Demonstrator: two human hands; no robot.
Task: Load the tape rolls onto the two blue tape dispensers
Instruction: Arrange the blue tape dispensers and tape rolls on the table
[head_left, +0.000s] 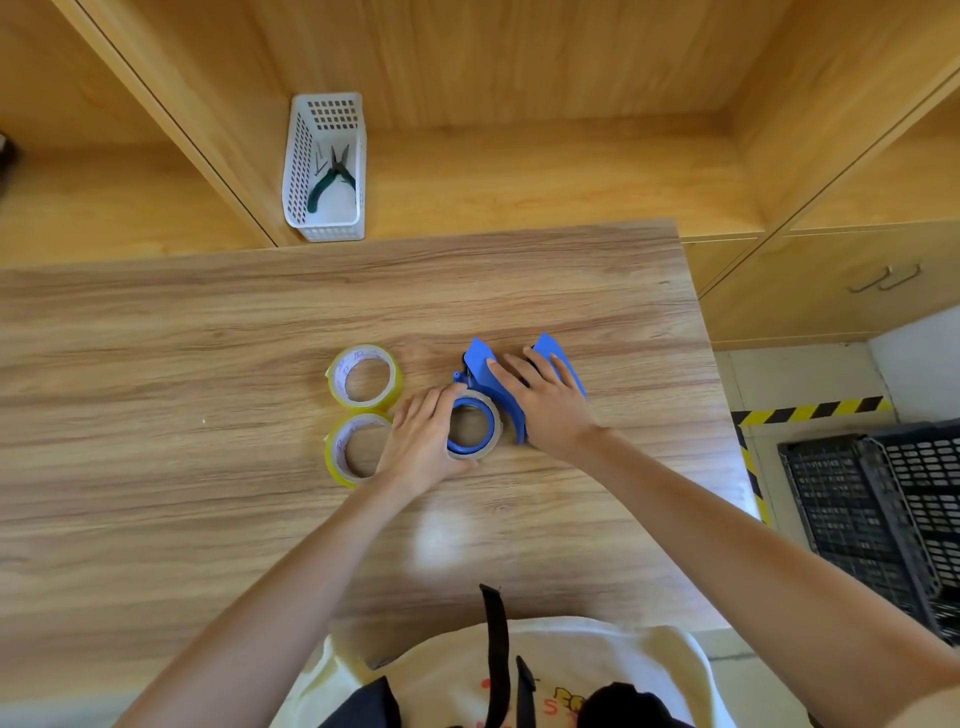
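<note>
left hand (422, 441) curled around a tape roll (496, 423) seated on the round hub of the near blue dispenser (485, 387), fingers on the roll's left edge, pressing it home by the look of it. right hand (545, 405) laid flat and mostly open over both dispensers, pinning them to the table (208, 364); second blue dispenser (558, 358) partly hidden under its fingers.

likely light, stiff plastic bodies that slide easily on smooth wood, hence worth holding down. rolls rigid on a card core, slick on the outside, sticky only at a free end; best gripped across the outer rim, thumb against fingers.

two spare yellow-tinted rolls just left of the left hand: far roll (364, 376) lying flat, near roll (349, 451) partly under the wrist. nothing blocking the reach to either.

white basket (298, 156) with pliers (332, 179) well apart on the shelf behind. dark crates (883, 514) on the floor to the right.
</note>
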